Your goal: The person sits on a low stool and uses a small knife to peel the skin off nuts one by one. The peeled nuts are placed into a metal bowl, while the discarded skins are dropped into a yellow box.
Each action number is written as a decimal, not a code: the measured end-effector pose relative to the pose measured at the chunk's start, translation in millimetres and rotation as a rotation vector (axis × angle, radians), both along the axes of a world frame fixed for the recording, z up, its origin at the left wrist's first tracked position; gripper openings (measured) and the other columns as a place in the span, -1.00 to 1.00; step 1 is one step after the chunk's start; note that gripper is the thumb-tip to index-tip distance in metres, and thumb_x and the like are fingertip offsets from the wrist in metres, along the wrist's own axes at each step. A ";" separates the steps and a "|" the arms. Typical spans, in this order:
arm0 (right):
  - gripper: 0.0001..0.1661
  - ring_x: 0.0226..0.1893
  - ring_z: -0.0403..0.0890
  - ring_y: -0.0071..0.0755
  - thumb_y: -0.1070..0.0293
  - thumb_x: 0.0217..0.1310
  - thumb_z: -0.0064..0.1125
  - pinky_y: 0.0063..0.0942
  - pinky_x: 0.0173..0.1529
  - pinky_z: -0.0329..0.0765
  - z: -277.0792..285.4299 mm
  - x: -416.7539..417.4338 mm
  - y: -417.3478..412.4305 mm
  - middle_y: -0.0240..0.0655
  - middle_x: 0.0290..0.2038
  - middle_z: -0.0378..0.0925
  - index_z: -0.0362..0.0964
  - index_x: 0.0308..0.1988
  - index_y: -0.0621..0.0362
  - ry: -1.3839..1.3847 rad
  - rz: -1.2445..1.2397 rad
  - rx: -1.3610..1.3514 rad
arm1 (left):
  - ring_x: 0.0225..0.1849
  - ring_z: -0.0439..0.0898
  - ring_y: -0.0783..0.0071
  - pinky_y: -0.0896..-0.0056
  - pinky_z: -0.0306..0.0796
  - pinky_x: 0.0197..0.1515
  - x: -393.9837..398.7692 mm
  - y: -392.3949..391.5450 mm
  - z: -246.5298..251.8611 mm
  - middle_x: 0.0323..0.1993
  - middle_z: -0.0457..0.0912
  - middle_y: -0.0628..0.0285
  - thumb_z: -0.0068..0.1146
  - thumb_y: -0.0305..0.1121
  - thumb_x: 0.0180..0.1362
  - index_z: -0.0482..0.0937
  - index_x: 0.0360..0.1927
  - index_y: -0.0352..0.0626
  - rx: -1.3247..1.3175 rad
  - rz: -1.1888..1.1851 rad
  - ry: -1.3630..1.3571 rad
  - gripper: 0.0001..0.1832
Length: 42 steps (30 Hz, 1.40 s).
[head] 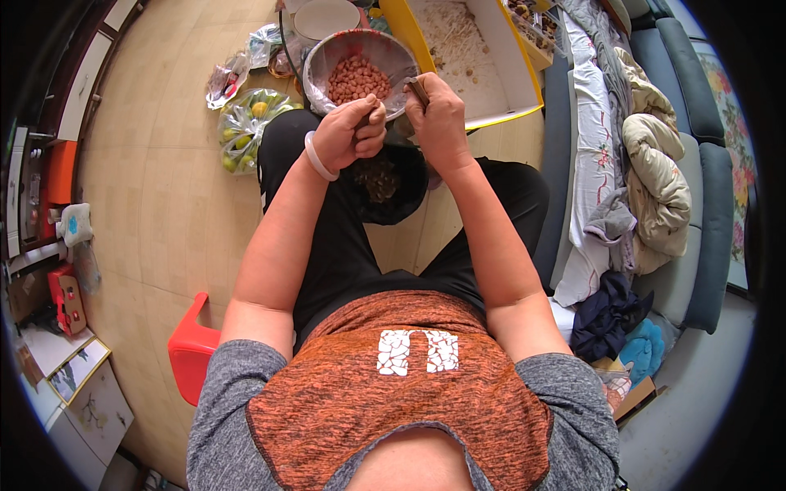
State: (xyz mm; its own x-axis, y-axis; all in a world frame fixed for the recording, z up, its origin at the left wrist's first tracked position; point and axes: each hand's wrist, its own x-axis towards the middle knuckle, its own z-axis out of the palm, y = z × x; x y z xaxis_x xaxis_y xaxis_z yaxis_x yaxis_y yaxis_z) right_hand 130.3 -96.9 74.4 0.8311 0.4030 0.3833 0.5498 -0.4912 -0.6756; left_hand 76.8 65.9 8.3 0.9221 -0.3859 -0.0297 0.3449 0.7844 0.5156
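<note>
My left hand [353, 132], with a pale bangle at its wrist, is curled around a small brown thing [366, 118], mostly hidden by the fingers. Just to its right, my right hand [439, 116] grips a small tool [419, 92] with a brownish handle and a metal end; its exact kind is unclear. Both hands hover over the near rim of a round tub [313, 92] lined with clear plastic. Reddish-brown shelled nuts or kernels [358, 80] lie in that tub. Below the hands, between my knees, a black bag or bin [402, 208] contains brownish shell-like scraps [377, 179].
A yellow-edged box [503, 73] with scattered debris stands ahead on the right. Beside my left knee rests a clear bag of green and yellow fruit [245, 132]. A red plastic stool [191, 353] is at left. A sofa with bedding [654, 184] runs along the right.
</note>
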 end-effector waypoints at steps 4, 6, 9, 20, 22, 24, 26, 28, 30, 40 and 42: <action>-0.87 -0.24 0.57 0.16 0.63 0.05 0.15 -0.14 -0.13 0.51 -5.8 -17.4 -18.4 0.02 -0.35 0.52 0.41 -0.31 0.32 -0.001 0.141 -0.070 | -0.72 0.17 0.62 0.58 0.11 -0.62 1.4 -7.8 1.6 -0.69 0.18 0.47 -0.14 -0.10 0.46 0.44 -0.32 -0.17 0.423 0.322 -0.085 -0.64; -0.88 -0.25 0.57 0.16 0.61 0.06 0.15 -0.12 -0.14 0.51 -17.5 -30.9 -25.1 0.02 -0.35 0.52 0.41 -0.31 0.30 0.061 0.125 -0.102 | -0.65 0.37 0.44 0.47 0.27 -0.56 5.3 -5.4 4.4 -0.70 0.34 0.31 -0.01 -0.15 0.41 0.51 -0.29 -0.25 0.741 0.411 -0.132 -0.66; -0.91 -0.26 0.56 0.16 0.58 0.09 0.14 -0.10 -0.16 0.50 -38.5 -43.9 -36.8 0.02 -0.35 0.52 0.40 -0.32 0.28 0.164 0.112 -0.129 | -0.51 0.53 0.15 0.29 0.41 -0.42 18.1 -3.0 7.6 -0.62 0.50 0.10 0.04 -0.17 0.36 0.54 -0.32 -0.25 1.503 0.787 -0.646 -0.68; -0.90 -0.29 0.58 0.15 0.52 0.11 0.16 -0.08 -0.18 0.51 -65.3 -50.2 -55.3 0.01 -0.38 0.54 0.40 -0.33 0.28 0.233 0.087 -0.056 | -0.24 0.61 -0.08 -0.02 0.46 -0.18 61.3 17.3 45.1 -0.33 0.65 -0.01 -0.04 -0.07 0.35 0.57 -0.32 -0.16 2.151 0.292 -0.607 -0.63; -0.89 -0.29 0.59 0.15 0.51 0.10 0.20 -0.09 -0.18 0.52 -70.8 -48.4 -57.6 0.02 -0.39 0.56 0.41 -0.36 0.29 0.252 0.095 -0.010 | -0.24 0.60 -0.09 -0.01 0.46 -0.20 38.7 -1.5 43.6 -0.35 0.64 -0.02 0.01 -0.15 0.31 0.55 -0.36 -0.19 2.063 0.294 -0.636 -0.69; -0.86 -0.30 0.61 0.14 0.49 0.09 0.23 -0.10 -0.19 0.53 -73.9 -46.6 -59.0 0.02 -0.39 0.58 0.41 -0.39 0.30 0.329 0.109 0.042 | -0.24 0.61 -0.06 -0.01 0.47 -0.21 10.6 -24.9 34.5 -0.36 0.64 0.00 0.05 -0.18 0.26 0.54 -0.38 -0.18 2.087 0.184 -0.626 -0.73; -0.84 -0.30 0.62 0.13 0.47 0.08 0.26 -0.11 -0.20 0.54 -69.5 -44.8 -65.6 0.01 -0.40 0.59 0.44 -0.40 0.31 0.310 0.087 0.018 | -0.23 0.62 -0.04 0.00 0.50 -0.20 -13.8 -46.3 19.2 -0.31 0.64 0.01 0.11 -0.21 0.21 0.54 -0.31 -0.16 2.115 0.063 -0.601 -0.79; -0.83 -0.31 0.62 0.13 0.45 0.06 0.29 -0.12 -0.21 0.54 -57.1 -41.1 -73.1 0.02 -0.40 0.59 0.46 -0.39 0.30 0.329 0.060 -0.057 | -0.21 0.63 -0.02 0.01 0.51 -0.19 -30.6 -61.3 0.6 -0.24 0.65 0.03 0.16 -0.26 0.16 0.51 -0.16 -0.15 2.084 0.019 -0.589 -0.76; -0.82 -0.31 0.62 0.13 0.43 0.05 0.32 -0.13 -0.21 0.55 -37.7 -30.7 -83.5 0.02 -0.39 0.60 0.49 -0.36 0.29 0.327 0.048 -0.141 | -0.18 0.63 -0.02 0.04 0.52 -0.16 -38.6 -67.4 -16.1 -0.18 0.64 0.04 0.20 -0.31 0.12 0.46 0.02 -0.15 2.056 -0.024 -0.548 -0.60; -0.70 -0.14 0.68 -0.05 0.35 0.07 0.29 -0.21 -0.11 0.60 -13.8 129.4 -59.4 -0.13 -0.18 0.67 0.60 -0.15 0.20 0.375 0.104 -1.117 | -0.27 0.63 0.02 0.19 0.49 -0.20 -22.2 -71.6 -36.6 -0.33 0.65 -0.02 0.18 -0.46 0.13 0.56 -0.11 -0.29 1.694 0.103 -0.408 -0.75; -0.65 -0.08 0.67 -0.15 0.33 0.09 0.29 -0.22 -0.06 0.60 -28.5 140.3 -43.1 -0.22 -0.12 0.68 0.61 -0.08 0.15 0.507 0.183 -1.255 | -0.30 0.63 0.02 0.21 0.49 -0.21 -22.3 -70.1 -35.6 -0.33 0.65 -0.02 0.18 -0.47 0.13 0.57 -0.12 -0.30 1.681 0.105 -0.398 -0.76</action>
State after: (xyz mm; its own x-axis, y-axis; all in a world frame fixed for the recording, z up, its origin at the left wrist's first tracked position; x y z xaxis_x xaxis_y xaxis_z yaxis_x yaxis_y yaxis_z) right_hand 270.6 -140.0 45.9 0.6672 0.3694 -0.6469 0.5001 -0.8657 0.0214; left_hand 54.5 -4.1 -27.3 0.9893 -0.1169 -0.0871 -0.0095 -0.6479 0.7617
